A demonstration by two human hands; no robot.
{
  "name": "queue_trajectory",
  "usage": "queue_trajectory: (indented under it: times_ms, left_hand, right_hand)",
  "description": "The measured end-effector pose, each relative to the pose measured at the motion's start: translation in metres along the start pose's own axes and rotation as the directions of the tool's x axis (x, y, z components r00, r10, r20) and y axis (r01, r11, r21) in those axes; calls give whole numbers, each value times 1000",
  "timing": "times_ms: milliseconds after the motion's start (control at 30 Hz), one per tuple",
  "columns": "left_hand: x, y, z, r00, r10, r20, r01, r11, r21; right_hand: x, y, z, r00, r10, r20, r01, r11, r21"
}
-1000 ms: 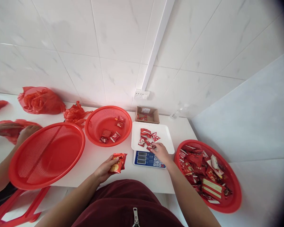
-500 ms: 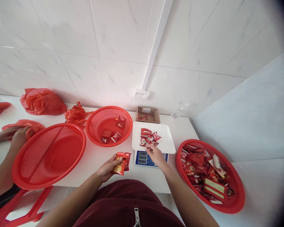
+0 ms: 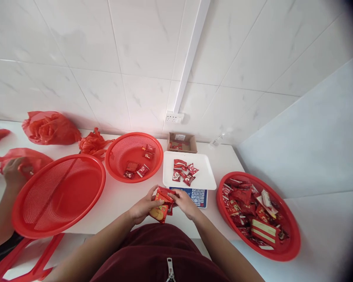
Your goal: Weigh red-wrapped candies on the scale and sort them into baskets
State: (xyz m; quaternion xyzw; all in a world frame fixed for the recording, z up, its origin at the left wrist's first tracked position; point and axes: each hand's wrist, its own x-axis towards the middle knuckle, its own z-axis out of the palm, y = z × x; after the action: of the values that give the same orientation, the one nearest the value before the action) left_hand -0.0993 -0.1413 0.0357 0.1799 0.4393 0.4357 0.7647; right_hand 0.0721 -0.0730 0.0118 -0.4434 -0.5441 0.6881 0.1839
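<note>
My left hand (image 3: 142, 206) grips several red snack packets (image 3: 160, 210), the front one showing a yellow round print. From the other side my right hand (image 3: 186, 201) closes its fingers on the upper right edge of the same bunch. Just beyond, a digital scale (image 3: 198, 197) with a blue keypad carries a white tray (image 3: 204, 168). Several small red packets (image 3: 190, 179) lie spread on that tray. To the right stands a red basket (image 3: 294, 235) heaped with red packets and a piece with cream stripes (image 3: 263, 231).
A red mesh basket (image 3: 111, 156) holds a few packets; a larger one (image 3: 88, 211) sits left of it. Behind the scale are a cardboard box (image 3: 191, 145) and a clear plastic bottle (image 3: 217, 140). Red plastic bags (image 3: 50, 129) and a co-worker's hand (image 3: 13, 170) are at the left.
My right hand has moved from the packets on the tray down to the bunch in my left hand, which has shifted slightly right. The co-worker's hands have moved on the red bag.
</note>
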Motion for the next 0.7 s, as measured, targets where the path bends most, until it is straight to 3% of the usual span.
queue_trajectory:
  times_ms: [133, 233, 267, 333, 400, 433, 533, 600, 700]
  left_hand:
    - [2, 2, -1, 998, -50, 45, 52, 998, -41]
    - [2, 1, -8, 998, -53, 45, 58, 991, -118]
    - [1, 0, -11, 998, -52, 35, 57, 988, -146]
    - [-1, -2, -17, 998, -66, -4, 64, 978, -196]
    - [-3, -4, -22, 991, -115, -74, 94, 966, -241]
    - [-5, -4, -24, 984, -142, -110, 109, 960, -259]
    - [-9, -5, -26, 961, -190, -198, 131, 951, -280]
    - [-10, -5, -26, 953, -193, -232, 125, 952, -278]
    - [-9, -6, -25, 950, -194, -245, 122, 953, -279]
  right_hand:
    - [-8, -6, -10, 998, -39, -50, 36, 997, -65]
    - [-15, 0, -50, 952, -85, -294, 59, 994, -95]
    - [-18, 5, -71, 901, -99, -423, 54, 992, -117]
    - [-28, 20, -117, 733, -139, -666, -24, 973, -230]
    - [-40, 39, -161, 600, -207, -773, -168, 911, -375]
    - [-46, 50, -180, 584, -200, -787, -265, 869, -417]
    - [-63, 82, -216, 619, -108, -778, -503, 707, -498]
    - [-71, 99, -224, 626, -38, -779, -554, 681, -479]
    - [-80, 111, -227, 635, 17, -773, -544, 720, -431]
